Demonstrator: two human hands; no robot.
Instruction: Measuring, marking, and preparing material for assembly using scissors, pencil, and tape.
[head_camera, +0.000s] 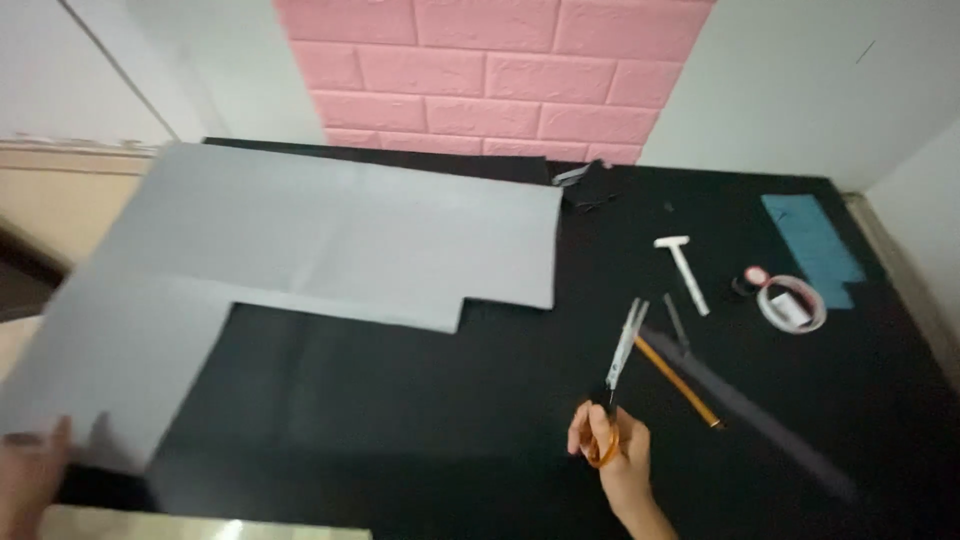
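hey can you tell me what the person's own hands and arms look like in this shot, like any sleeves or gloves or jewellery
Both hands are bare: no gloves show. The right hand and its wrist enter from the bottom edge with no sleeve, watch or bracelet visible, and no ring can be made out. The left hand is blurred at the lower left corner, only partly in frame; no sleeve shows there either.

Dim, flat indoor light here, a bit murky, with no hard beam from any side. The whole frame is soft with motion blur, worst at the left edge, where the grey sheet (300, 240) smears and the left hand (30, 475) is a blur. The black surface (420, 430) swallows detail and looks almost featureless. A pale glare patch shows along the bottom edge. The scissors (620, 355) and pencil (678, 381) read fairly clearly; a long soft shadow runs right of them. The pink brick wall (490, 70) is brightest.
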